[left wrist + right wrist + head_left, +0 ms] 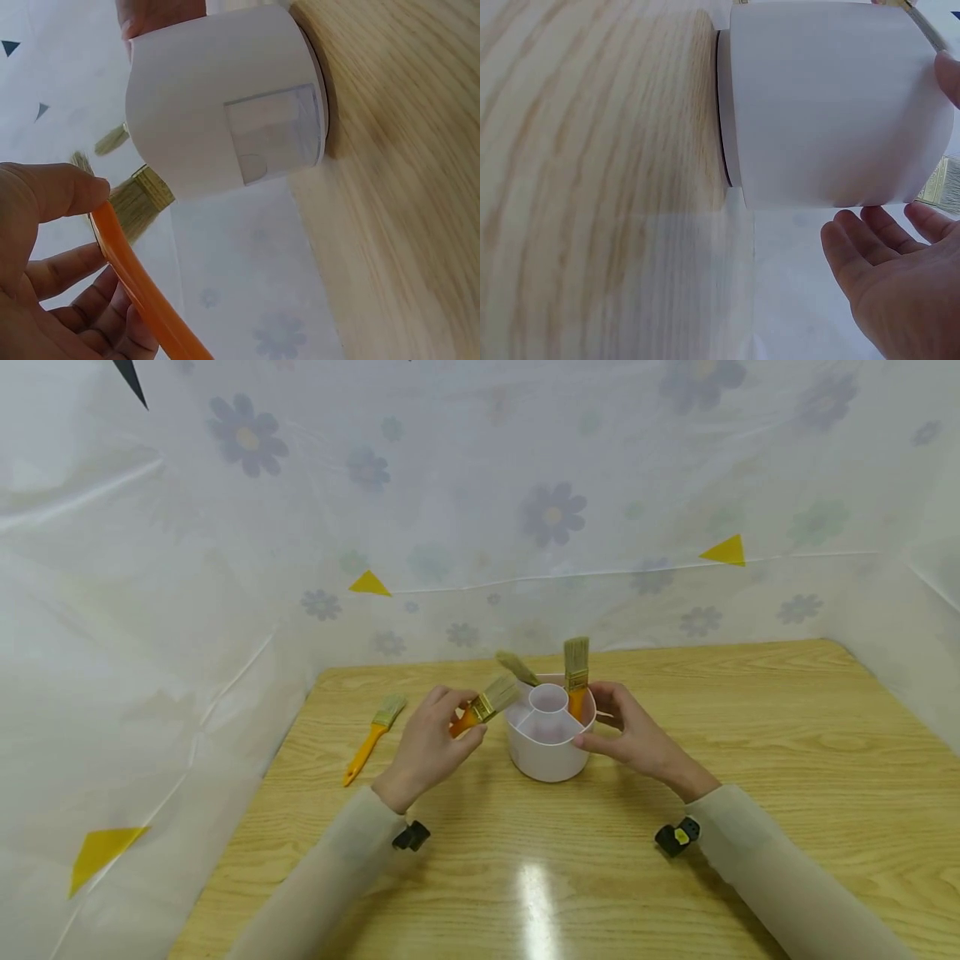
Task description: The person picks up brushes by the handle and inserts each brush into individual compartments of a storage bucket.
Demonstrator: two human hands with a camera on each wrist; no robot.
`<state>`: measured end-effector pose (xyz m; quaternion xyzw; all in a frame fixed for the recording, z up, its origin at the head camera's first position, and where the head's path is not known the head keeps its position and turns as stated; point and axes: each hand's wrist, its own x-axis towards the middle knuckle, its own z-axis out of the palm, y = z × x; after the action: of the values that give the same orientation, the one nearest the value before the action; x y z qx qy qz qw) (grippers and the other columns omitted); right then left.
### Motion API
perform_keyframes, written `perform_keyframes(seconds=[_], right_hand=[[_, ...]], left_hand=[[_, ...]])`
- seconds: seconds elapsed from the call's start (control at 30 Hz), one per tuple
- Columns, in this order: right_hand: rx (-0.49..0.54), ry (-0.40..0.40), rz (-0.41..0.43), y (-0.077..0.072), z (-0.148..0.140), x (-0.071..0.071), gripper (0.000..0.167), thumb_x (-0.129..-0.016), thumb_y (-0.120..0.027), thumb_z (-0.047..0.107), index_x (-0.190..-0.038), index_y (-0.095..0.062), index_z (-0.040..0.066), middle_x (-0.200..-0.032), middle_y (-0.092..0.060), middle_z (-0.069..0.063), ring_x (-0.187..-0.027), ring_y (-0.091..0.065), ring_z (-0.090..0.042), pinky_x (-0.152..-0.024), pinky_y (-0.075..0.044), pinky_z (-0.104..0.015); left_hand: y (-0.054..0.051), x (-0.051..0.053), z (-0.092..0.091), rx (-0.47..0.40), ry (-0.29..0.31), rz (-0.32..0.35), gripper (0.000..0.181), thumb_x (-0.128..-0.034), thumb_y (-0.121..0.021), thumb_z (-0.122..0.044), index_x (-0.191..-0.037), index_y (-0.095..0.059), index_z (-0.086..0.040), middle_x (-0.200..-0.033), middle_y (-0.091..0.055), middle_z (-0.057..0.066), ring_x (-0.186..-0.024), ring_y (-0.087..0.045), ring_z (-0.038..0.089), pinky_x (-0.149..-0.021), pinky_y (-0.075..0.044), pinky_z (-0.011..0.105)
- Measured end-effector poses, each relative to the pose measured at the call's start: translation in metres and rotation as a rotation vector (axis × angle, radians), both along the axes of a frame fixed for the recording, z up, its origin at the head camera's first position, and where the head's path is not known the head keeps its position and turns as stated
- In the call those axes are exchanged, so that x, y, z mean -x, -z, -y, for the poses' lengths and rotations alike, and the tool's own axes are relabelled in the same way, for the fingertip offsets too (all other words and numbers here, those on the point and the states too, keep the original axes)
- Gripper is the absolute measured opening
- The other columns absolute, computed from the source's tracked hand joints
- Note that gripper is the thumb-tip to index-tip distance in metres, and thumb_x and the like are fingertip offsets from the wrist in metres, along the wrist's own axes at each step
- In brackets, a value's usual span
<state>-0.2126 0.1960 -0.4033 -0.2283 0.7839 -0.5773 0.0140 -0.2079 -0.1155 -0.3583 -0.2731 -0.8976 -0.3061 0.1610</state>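
Nearest the viewer, two pale sleeves (pixel 341 860) lay over a wood-grain table (pixel 615 877). The left hand (pixel 427 743) pinched a paintbrush (pixel 483 708) by its orange handle between thumb and fingers, the bristles slanting up toward the left rim of a white holder (pixel 547 762). Dark marks on that brush's gold-coloured ferrule may have been lettering, but were too small to read. The right hand (pixel 637 739) gripped the holder's right side, thumb at the near rim, fingers curved around the outer wall. The holder stood upright on the table, partitioned about a central round cup, with a clear panel (pixel 277 135) in its side. Within it, an upright brush (pixel 576 672) occupied the right compartment; a tilted brush (pixel 517 667) leaned leftward at the back. A loose brush (pixel 375 739) lay left of the left hand. Beyond hung a flower-patterned sheet (pixel 480 485) bearing yellow triangles (pixel 726 552).
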Motion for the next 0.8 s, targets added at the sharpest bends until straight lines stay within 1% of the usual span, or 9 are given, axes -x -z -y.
perform_keyframes(seconds=[0.23, 0.5, 0.8], right_hand=[[-0.006, 0.003, 0.005, 0.0, -0.001, 0.001, 0.075, -0.084, -0.074, 0.013, -0.143, -0.029, 0.006, -0.139, -0.04, -0.015, -0.129, -0.039, -0.034, -0.106, -0.028, -0.057], [0.0, -0.006, 0.002, 0.001, 0.0, 0.002, 0.074, -0.084, -0.074, 0.013, -0.143, -0.029, 0.005, -0.137, -0.041, -0.016, -0.128, -0.039, -0.034, -0.106, -0.028, -0.058], [-0.002, -0.003, 0.012, 0.002, 0.0, 0.002, 0.076, -0.084, -0.074, 0.014, -0.144, -0.029, 0.007, -0.138, -0.04, -0.014, -0.129, -0.039, -0.034, -0.106, -0.028, -0.057]], left_hand=[[-0.008, -0.001, -0.01, -0.023, 0.021, -0.024, 0.037, -0.084, -0.072, -0.017, -0.118, -0.062, -0.008, -0.103, -0.056, 0.004, -0.081, -0.051, 0.014, -0.069, -0.048, 0.027], [-0.01, -0.002, -0.018, -0.049, 0.041, -0.022, 0.037, -0.0838, -0.072, -0.016, -0.118, -0.062, -0.007, -0.102, -0.056, 0.005, -0.082, -0.052, 0.016, -0.069, -0.049, 0.027], [-0.014, -0.002, -0.025, -0.067, 0.067, -0.045, 0.036, -0.0833, -0.072, -0.016, -0.117, -0.063, -0.007, -0.102, -0.057, 0.005, -0.081, -0.052, 0.016, -0.068, -0.049, 0.027]])
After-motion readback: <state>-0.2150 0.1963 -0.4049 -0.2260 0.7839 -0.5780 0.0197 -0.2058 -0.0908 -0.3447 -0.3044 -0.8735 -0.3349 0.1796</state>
